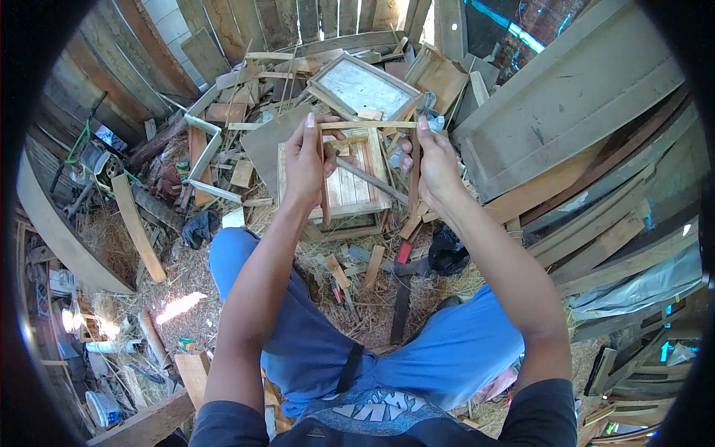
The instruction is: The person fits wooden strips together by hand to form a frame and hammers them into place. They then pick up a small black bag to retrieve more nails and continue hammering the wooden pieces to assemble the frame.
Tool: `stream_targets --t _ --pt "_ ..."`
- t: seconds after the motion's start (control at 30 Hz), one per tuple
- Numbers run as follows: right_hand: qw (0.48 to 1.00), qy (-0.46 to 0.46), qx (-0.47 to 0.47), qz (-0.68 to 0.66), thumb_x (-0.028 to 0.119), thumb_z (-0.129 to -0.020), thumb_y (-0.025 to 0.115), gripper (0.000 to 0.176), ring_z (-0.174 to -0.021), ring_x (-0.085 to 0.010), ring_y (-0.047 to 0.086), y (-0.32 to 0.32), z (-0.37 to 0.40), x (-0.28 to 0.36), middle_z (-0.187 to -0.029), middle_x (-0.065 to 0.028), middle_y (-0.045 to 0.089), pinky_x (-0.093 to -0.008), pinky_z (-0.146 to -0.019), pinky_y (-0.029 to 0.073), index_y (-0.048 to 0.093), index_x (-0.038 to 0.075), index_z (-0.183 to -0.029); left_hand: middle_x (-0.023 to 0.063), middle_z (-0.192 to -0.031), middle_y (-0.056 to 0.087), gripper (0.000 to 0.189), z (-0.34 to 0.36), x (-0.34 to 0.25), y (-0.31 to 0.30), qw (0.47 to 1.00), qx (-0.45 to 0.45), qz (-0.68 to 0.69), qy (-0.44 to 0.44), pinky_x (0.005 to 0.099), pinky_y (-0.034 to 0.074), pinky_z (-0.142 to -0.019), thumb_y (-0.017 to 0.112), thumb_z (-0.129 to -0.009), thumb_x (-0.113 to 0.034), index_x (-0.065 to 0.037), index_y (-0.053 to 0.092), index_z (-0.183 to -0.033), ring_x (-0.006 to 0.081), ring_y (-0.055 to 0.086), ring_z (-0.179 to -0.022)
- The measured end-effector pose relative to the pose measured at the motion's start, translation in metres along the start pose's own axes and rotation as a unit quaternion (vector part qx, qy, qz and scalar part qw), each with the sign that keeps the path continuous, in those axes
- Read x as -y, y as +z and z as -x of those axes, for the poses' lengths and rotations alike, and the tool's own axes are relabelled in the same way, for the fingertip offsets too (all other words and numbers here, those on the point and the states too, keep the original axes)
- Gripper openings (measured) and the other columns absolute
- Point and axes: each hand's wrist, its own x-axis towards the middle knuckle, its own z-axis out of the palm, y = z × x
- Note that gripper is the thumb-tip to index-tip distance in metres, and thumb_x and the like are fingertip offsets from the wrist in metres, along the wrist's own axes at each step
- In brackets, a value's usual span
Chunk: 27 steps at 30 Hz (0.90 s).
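Observation:
My left hand (304,167) is closed around the left corner of a three-sided wooden frame (369,125), its thumb along the outside. My right hand (438,165) grips the opposite corner the same way. A thin bar spans the top of the frame, and two side pieces hang down from it. Behind and below the frame sits a box-like wooden piece with pale slats (350,186). A grey stick (376,182) lies slantwise across it; its upper end is partly hidden by my left hand.
A framed panel (365,86) lies on scrap wood ahead. A large board (551,104) leans at right beside stacked planks (596,235). On the straw-covered ground are wood offcuts (374,266), a red-handled tool (337,290), a red block (404,252) and a dark flat strip (401,309).

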Motion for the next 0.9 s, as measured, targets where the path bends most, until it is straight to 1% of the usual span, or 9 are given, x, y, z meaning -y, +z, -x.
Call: stream_targets --t 0.17,0.23,0.4,0.47,0.5,0.57,0.67,0.77,0.9 --pt "0.999 -0.002 -0.034 0.02 0.043 -0.109 0.048 0.039 -0.065 -0.0118 0.045 0.005 0.001 0.001 -0.08 -0.0007 0.051 -0.0269 -0.06 0.041 0.056 0.005 -0.108 0.0047 -0.086 0.066 0.045 0.001 0.0 0.0 1.0 0.0 0.012 0.007 0.0202 0.03 -0.043 0.038 -0.113 -0.039 -0.003 0.065 -0.117 0.0044 0.039 -0.048" --pt "0.999 -0.005 -0.038 0.017 0.043 -0.109 0.047 0.039 -0.065 -0.0115 0.045 0.005 0.001 -0.001 -0.079 -0.0004 0.051 -0.0268 -0.06 0.041 0.056 0.004 -0.108 0.006 -0.09 0.065 0.047 0.0 0.0 -0.004 1.0 0.022 -0.019 0.008 0.0224 0.035 -0.046 0.038 -0.112 -0.041 -0.002 0.063 -0.121 0.0074 0.042 -0.049" --pt "0.999 -0.009 -0.045 0.016 0.043 -0.11 0.046 0.04 -0.065 -0.011 0.044 0.006 0.003 -0.001 -0.079 0.0003 0.05 -0.0264 -0.059 0.04 0.057 0.004 -0.108 0.006 -0.089 0.065 0.046 0.001 -0.001 -0.002 0.999 0.019 -0.025 0.009 0.0218 0.033 -0.043 0.037 -0.113 -0.04 -0.002 0.063 -0.12 0.0066 0.04 -0.046" --pt "0.999 -0.004 -0.035 0.031 0.038 -0.111 0.045 0.033 -0.063 -0.0099 0.044 0.007 0.004 0.0 -0.078 0.0 0.051 -0.0244 -0.058 0.038 0.053 0.008 -0.101 0.006 -0.088 0.066 0.046 0.001 0.0 -0.001 0.999 0.018 -0.024 0.01 0.0216 0.032 -0.043 0.037 -0.113 -0.04 -0.002 0.063 -0.12 0.0064 0.04 -0.046" --pt "0.999 -0.004 -0.035 0.031 0.038 -0.111 0.045 0.033 -0.063 -0.0099 0.044 0.005 0.003 -0.001 -0.078 0.0 0.051 -0.0244 -0.058 0.038 0.053 0.008 -0.101 0.0061 -0.088 0.066 0.046 0.001 0.0 -0.001 0.999 0.016 -0.032 0.009 0.0217 0.032 -0.043 0.037 -0.113 -0.04 -0.002 0.063 -0.12 0.0066 0.04 -0.046" --pt "0.999 -0.001 -0.048 0.026 0.042 -0.11 0.046 0.04 -0.064 -0.0114 0.044 0.002 -0.001 -0.005 -0.08 -0.0005 0.051 -0.0273 -0.06 0.04 0.057 0.004 -0.108 0.0062 -0.088 0.066 0.046 0.001 -0.001 -0.001 0.999 0.014 -0.04 0.008 0.0218 0.032 -0.043 0.037 -0.113 -0.04 -0.002 0.063 -0.119 0.0067 0.04 -0.046" --pt "0.999 0.0 -0.039 0.017 0.041 -0.11 0.048 0.038 -0.064 -0.0121 0.045 0.007 0.005 0.002 -0.08 -0.0013 0.052 -0.0278 -0.06 0.041 0.057 0.004 -0.108 0.004 -0.085 0.064 0.044 0.001 -0.001 -0.001 1.0 0.006 -0.018 0.002 0.0198 0.029 -0.042 0.038 -0.113 -0.038 -0.003 0.065 -0.117 0.0044 0.04 -0.048" --pt "1.0 0.008 -0.021 0.016 0.041 -0.109 0.049 0.038 -0.065 -0.013 0.048 0.003 0.002 0.003 -0.081 -0.0026 0.054 -0.0282 -0.06 0.043 0.057 0.004 -0.108 0.0044 -0.085 0.063 0.046 0.001 -0.003 -0.002 1.0 0.007 -0.002 -0.008 0.0202 0.029 -0.042 0.037 -0.113 -0.039 -0.003 0.065 -0.117 0.0053 0.04 -0.048" --pt "0.999 0.025 -0.022 0.029 0.041 -0.108 0.05 0.037 -0.065 -0.0137 0.05 0.003 0.0 0.01 -0.083 -0.0041 0.056 -0.0289 -0.06 0.045 0.057 0.005 -0.106 0.0059 -0.087 0.062 0.046 0.001 -0.006 -0.001 0.997 0.0 0.045 -0.055 0.0217 0.032 -0.043 0.035 -0.113 -0.038 -0.002 0.062 -0.122 0.0074 0.041 -0.05"
